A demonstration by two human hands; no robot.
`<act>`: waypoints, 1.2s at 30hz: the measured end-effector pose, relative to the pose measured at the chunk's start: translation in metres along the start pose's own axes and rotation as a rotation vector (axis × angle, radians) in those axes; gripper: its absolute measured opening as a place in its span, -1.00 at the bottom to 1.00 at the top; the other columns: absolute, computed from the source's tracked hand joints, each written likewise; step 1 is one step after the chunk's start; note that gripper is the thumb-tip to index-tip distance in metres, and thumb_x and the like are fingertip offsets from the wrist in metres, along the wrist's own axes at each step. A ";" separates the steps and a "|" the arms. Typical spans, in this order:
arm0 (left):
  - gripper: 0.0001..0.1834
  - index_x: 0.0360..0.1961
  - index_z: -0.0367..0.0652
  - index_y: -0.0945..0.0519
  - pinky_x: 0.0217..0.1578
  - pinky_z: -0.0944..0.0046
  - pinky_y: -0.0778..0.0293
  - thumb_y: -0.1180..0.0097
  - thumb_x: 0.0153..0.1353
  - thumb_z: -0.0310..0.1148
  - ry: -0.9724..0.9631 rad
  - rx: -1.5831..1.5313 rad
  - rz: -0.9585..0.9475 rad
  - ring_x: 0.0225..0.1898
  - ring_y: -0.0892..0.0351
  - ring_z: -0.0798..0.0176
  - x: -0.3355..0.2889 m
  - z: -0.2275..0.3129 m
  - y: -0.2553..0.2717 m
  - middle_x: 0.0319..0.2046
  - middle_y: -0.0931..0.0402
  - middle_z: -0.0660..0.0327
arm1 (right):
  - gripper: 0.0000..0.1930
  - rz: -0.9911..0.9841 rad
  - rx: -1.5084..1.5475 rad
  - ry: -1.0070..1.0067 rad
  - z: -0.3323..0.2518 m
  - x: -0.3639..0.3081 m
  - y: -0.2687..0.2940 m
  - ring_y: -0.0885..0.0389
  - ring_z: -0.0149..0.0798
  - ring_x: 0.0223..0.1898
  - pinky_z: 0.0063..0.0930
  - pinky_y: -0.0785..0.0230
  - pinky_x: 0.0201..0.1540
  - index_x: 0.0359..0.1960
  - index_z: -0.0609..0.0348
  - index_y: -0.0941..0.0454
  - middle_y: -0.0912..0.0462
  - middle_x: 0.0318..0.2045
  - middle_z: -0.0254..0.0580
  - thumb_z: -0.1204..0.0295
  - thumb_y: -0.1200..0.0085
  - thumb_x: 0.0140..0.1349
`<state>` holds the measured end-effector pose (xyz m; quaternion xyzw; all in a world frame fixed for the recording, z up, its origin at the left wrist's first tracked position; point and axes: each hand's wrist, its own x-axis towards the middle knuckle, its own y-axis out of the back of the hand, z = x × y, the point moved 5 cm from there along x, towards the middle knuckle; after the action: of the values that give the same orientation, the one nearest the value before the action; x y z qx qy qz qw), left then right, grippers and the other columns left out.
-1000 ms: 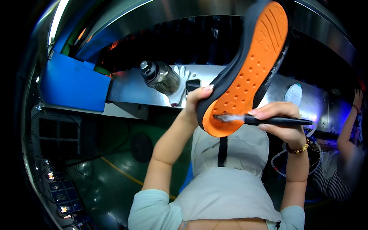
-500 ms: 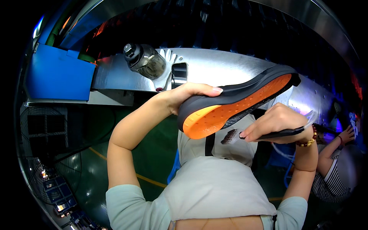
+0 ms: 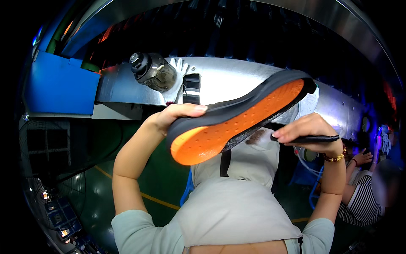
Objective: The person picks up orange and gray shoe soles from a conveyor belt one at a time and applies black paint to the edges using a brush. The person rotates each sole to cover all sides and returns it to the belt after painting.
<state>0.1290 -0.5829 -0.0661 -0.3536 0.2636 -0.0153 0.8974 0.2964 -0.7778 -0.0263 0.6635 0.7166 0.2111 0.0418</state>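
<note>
Up front, 1 sole (image 3: 237, 120) gripped by L hand (image 3: 171, 116), 1 brush (image 3: 292, 138) pinched in R hand (image 3: 308, 129).

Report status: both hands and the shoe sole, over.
Left hand grips orange-faced shoe sole at its heel end, held up tilted. Right hand holds black brush, bristles at the sole's dark edge. Nothing between brush and sole.

A dark water bottle (image 3: 152, 71) and white glove (image 3: 177, 80) lie on the metal shelf (image 3: 237, 80).
</note>
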 end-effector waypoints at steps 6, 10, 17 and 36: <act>-0.42 0.03 -0.42 -0.28 -0.09 0.41 -0.34 0.03 0.02 -0.25 -0.079 -0.103 -0.133 -0.17 -0.48 0.29 -0.012 0.000 -0.005 -0.12 -0.42 -0.02 | -0.82 0.160 0.005 -0.028 0.003 -0.006 0.013 -0.60 -0.20 -0.29 -0.52 -0.43 -0.25 -0.44 0.27 -0.58 -0.61 -0.35 -0.05 0.63 -0.19 -0.18; -0.29 0.10 -0.46 -0.17 0.01 0.41 -0.23 0.03 -0.07 -0.25 -0.038 -0.031 -0.067 -0.07 -0.41 0.25 -0.017 -0.006 0.006 -0.04 -0.35 -0.03 | -0.81 0.025 -0.072 -0.060 -0.005 -0.012 0.019 -0.60 -0.18 -0.28 -0.46 -0.43 -0.21 -0.40 0.25 -0.57 -0.60 -0.33 -0.04 0.61 -0.18 -0.15; -0.35 0.09 -0.42 -0.20 0.02 0.35 -0.23 0.06 -0.02 -0.25 -0.110 -0.028 -0.069 -0.06 -0.41 0.20 -0.019 -0.006 0.011 -0.03 -0.35 -0.02 | -0.83 0.046 -0.062 -0.130 0.015 -0.017 0.032 -0.60 -0.16 -0.29 -0.44 -0.44 -0.22 -0.44 0.30 -0.56 -0.61 -0.40 -0.03 0.65 -0.17 -0.15; -0.41 0.10 -0.33 -0.22 0.14 0.14 -0.11 0.08 0.09 -0.20 -0.867 -0.415 -0.394 0.10 -0.26 0.07 -0.032 0.033 0.015 0.08 -0.24 -0.04 | -0.75 0.841 0.666 0.345 0.036 -0.015 0.018 -0.21 -0.58 -0.83 -0.77 -0.03 -0.77 -0.22 0.30 -0.36 -0.49 -0.23 0.09 0.44 -0.02 0.09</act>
<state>0.1155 -0.5444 -0.0409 -0.5409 -0.2064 0.0165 0.8152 0.3274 -0.7829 -0.0556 0.8252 0.4150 0.0775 -0.3752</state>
